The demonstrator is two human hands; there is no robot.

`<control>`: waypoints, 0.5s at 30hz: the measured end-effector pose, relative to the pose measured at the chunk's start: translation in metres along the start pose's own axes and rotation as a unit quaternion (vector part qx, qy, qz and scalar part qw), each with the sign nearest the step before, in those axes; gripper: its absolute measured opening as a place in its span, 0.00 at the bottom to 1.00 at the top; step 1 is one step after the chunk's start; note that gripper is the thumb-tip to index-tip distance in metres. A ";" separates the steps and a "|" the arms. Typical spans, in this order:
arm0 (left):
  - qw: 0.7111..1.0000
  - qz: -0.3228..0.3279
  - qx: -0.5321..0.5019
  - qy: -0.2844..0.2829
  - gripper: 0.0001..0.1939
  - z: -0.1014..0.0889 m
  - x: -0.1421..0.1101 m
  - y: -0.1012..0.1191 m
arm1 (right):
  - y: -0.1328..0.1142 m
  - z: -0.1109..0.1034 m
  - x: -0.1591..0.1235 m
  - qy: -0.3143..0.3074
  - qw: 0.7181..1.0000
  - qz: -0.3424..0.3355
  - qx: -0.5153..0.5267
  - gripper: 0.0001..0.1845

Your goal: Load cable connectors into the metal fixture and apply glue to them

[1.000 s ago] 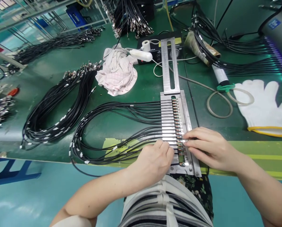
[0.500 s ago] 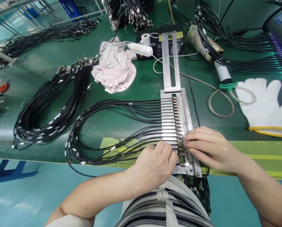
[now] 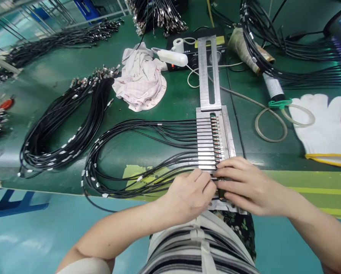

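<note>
A metal fixture plate lies on the green bench with several thin black cables clamped in a row, their brass connector ends lined up along a slot. My left hand rests curled on the near end of the fixture, fingers pressed down on the cables there. My right hand meets it from the right, its fingers pinched together at the nearest connectors. What the fingertips grip is hidden.
A looped bundle of black cables lies at the left, a crumpled white cloth behind. A white glove, a tube loop and a slotted metal bar sit at the back right. More cables run to a machine.
My right hand has slid left and nearer along the fixture, closing up against my left hand at the nearest connectors. The view has shifted slightly.
</note>
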State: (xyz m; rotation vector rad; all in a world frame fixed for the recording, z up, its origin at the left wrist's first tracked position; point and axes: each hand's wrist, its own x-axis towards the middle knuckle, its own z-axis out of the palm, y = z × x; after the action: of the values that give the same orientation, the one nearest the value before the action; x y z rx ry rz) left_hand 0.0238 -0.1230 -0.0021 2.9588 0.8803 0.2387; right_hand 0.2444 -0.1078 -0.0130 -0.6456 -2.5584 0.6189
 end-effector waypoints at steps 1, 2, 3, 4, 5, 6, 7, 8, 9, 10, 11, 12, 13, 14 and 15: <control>1.000 0.003 -0.002 0.017 0.07 0.003 -0.002 -0.001 | -0.001 0.002 0.001 -0.014 1.000 0.001 -0.006 0.13; 0.999 0.004 -0.003 0.032 0.08 0.006 -0.005 -0.002 | -0.001 0.003 0.001 -0.022 1.000 0.002 -0.012 0.13; 0.999 0.004 -0.003 0.046 0.08 0.010 -0.008 -0.003 | -0.001 0.004 0.001 -0.026 0.999 0.004 -0.018 0.13; 0.998 0.005 -0.005 0.059 0.08 0.012 -0.011 -0.004 | -0.001 0.005 0.001 -0.028 0.999 0.004 -0.025 0.13; 0.997 0.006 -0.007 0.071 0.09 0.015 -0.015 -0.005 | -0.001 0.005 0.001 -0.026 0.999 0.004 -0.033 0.13; 0.997 0.007 -0.012 0.081 0.10 0.017 -0.019 -0.006 | -0.001 0.006 0.001 -0.023 0.999 0.002 -0.042 0.13; 0.996 0.009 -0.018 0.088 0.10 0.019 -0.023 -0.007 | -0.002 0.006 0.001 -0.020 0.998 0.000 -0.053 0.12; 0.995 0.009 -0.024 0.093 0.11 0.020 -0.027 -0.008 | -0.003 0.006 0.001 -0.017 0.998 -0.002 -0.065 0.12; 0.995 0.008 -0.028 0.096 0.11 0.021 -0.031 -0.009 | -0.004 0.007 0.001 -0.015 0.997 -0.005 -0.078 0.12; 0.995 0.007 -0.030 0.098 0.12 0.022 -0.035 -0.010 | -0.006 0.008 0.001 -0.012 0.995 -0.007 -0.095 0.12; 0.995 0.006 -0.029 0.097 0.12 0.021 -0.038 -0.011 | -0.008 0.010 0.001 -0.007 0.994 -0.009 -0.113 0.11; 0.995 0.004 -0.025 0.092 0.13 0.020 -0.041 -0.012 | -0.011 0.012 0.000 -0.001 0.991 -0.009 -0.133 0.11; 0.996 0.006 -0.019 0.084 0.14 0.019 -0.043 -0.012 | -0.014 0.014 0.000 0.005 0.988 -0.008 -0.154 0.10; 0.997 0.008 -0.010 0.073 0.15 0.017 -0.044 -0.012 | -0.017 0.017 0.000 0.009 0.985 -0.004 -0.171 0.09; 0.998 0.010 -0.001 0.059 0.16 0.016 -0.045 -0.012 | -0.020 0.019 0.001 0.009 0.983 0.001 -0.186 0.08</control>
State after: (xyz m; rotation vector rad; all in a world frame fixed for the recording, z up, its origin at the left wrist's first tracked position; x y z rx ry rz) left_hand -0.0177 -0.1372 -0.0247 2.9797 0.8625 0.4186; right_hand 0.2278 -0.1295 -0.0178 -0.7687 -2.6774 0.1301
